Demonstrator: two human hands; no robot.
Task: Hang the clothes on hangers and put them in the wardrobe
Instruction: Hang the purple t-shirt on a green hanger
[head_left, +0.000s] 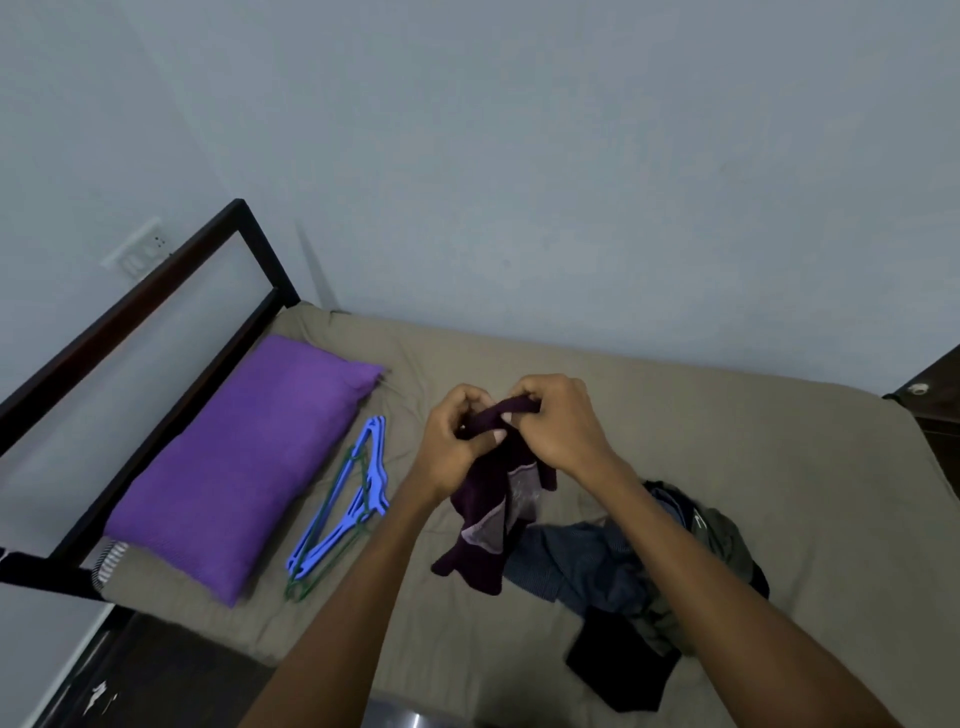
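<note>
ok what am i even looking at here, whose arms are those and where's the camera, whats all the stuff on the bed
There is no machine here. The one picture comes from a wide-angle camera worn on a person's head, looking forward and down, so the two arms reaching in from the bottom are that person's own.

Both hands, the left hand and the right hand, grip the top of a dark purple garment, which hangs down over the bed.

On the bed lie a purple pillow by the headboard, a small stack of blue and green hangers beside it, and a heap of dark clothes to the right. No wardrobe can be made out for certain.
</note>
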